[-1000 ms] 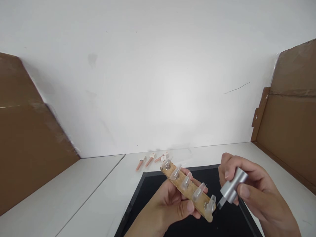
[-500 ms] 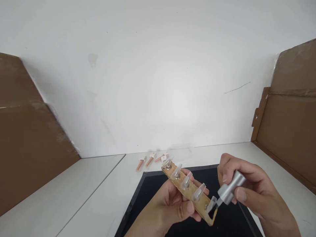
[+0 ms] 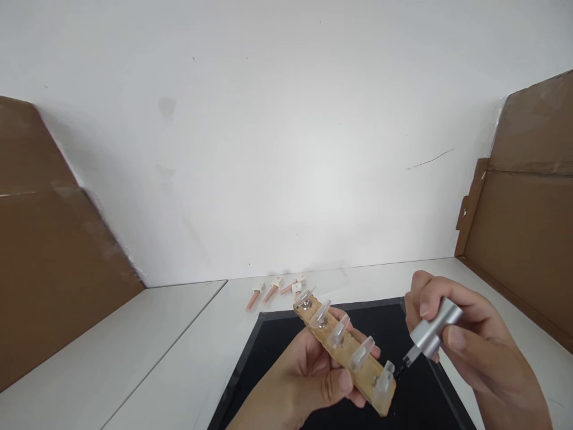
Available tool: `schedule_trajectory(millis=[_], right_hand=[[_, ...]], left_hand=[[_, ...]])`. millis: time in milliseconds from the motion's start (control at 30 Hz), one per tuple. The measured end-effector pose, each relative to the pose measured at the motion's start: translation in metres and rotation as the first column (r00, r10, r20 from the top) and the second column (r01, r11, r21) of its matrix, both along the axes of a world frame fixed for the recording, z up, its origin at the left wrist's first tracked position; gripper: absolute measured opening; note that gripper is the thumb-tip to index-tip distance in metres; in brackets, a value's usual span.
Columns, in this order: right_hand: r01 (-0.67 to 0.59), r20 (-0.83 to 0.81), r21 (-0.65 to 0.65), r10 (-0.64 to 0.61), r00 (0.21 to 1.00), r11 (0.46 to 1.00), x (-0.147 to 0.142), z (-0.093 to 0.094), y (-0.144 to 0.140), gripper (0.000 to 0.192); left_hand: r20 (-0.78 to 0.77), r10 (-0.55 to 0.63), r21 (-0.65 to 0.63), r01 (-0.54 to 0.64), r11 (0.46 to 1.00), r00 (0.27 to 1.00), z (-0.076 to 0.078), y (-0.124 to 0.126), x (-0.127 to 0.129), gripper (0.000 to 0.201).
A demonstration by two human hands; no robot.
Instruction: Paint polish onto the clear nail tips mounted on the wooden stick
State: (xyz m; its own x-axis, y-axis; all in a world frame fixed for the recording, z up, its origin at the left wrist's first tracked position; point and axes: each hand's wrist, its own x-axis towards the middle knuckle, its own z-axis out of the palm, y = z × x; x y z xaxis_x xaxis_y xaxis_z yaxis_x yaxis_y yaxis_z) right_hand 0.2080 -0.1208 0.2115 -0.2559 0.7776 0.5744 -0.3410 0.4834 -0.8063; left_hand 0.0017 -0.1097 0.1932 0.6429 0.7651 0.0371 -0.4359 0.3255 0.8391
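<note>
My left hand (image 3: 320,379) is wrapped around a tan wooden strip (image 3: 351,353) held at a slant over the black mat. Several clear false nail tips (image 3: 360,353) stand along it on small round metal mounts. My right hand (image 3: 474,340) pinches the silver cap of a nail polish brush (image 3: 432,331) between thumb and fingers. Its dark brush end points down and left, close beside the nearest nail tip (image 3: 385,378); whether the two touch, I cannot tell. My left fingers are partly hidden behind the strip.
Several pink sticks with white square ends (image 3: 272,289) lie on the white table by the wall. A black mat (image 3: 277,337) lies beneath my hands. Cardboard panels (image 3: 58,251) stand at the left and right.
My right hand has moved up and to the right, drawing the brush away from the nearest nail tip. The wooden strip in my left hand has barely shifted.
</note>
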Motion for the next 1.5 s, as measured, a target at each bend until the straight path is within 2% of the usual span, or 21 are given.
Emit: schedule_trajectory(millis=[533,1033,1300,1500], right_hand=[[-0.016,0.084,0.019,0.014,0.996,1.0,-0.0057,-0.0012,-0.0035,0.013],[0.01,0.036,0.02,-0.011,0.999,1.0,0.0024,-0.0021,0.0004,0.01],[0.136,-0.005,-0.031,-0.136,0.991,0.99,0.0011,-0.006,0.0008,0.022],[0.111,0.007,-0.058,-0.111,0.994,0.992,-0.0027,-0.0075,-0.0022,0.02]], left_hand=[[-0.047,0.013,0.004,-0.013,1.0,0.999,0.0025,0.0033,0.0048,0.034],[-0.035,0.039,0.004,-0.038,0.999,0.999,-0.0001,-0.0016,-0.0013,0.034],[-0.05,0.148,0.026,-0.147,0.989,0.988,-0.0001,-0.0009,0.0006,0.033],[-0.085,0.292,0.124,-0.28,0.952,0.953,-0.0003,-0.0028,0.0058,0.028]])
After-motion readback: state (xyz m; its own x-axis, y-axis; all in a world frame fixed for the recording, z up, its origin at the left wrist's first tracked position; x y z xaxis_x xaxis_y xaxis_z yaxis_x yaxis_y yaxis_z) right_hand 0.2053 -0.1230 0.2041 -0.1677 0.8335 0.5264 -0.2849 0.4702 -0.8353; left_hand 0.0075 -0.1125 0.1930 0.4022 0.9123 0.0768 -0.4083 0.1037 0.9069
